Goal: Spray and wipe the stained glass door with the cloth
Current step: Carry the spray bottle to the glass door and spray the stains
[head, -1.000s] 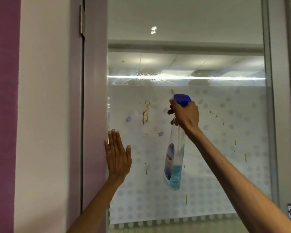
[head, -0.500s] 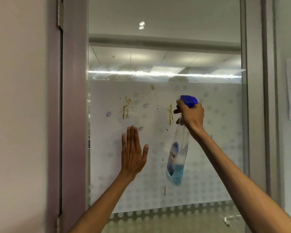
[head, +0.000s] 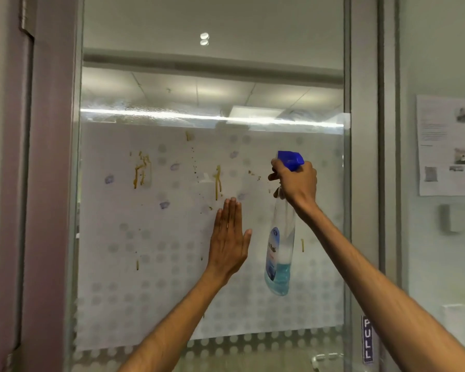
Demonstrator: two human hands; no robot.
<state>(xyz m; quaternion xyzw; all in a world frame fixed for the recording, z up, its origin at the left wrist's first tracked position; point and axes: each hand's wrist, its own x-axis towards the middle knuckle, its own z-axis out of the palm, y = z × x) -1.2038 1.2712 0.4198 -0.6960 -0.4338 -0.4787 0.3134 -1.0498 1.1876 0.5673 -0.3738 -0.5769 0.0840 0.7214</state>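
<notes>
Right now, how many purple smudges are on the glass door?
5 purple smudges: far left, lower centre, upper centre, highest left of the spray bottle, last just above the left hand. Others may be hidden behind the hand or bottle.

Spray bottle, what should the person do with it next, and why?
Probably squeeze the trigger toward the yellow streak. The right hand grips the spray bottle by its blue head, raised level with that streak on the glass door. The left hand lies flat against the glass just below it, and the stains look unwiped.
</notes>
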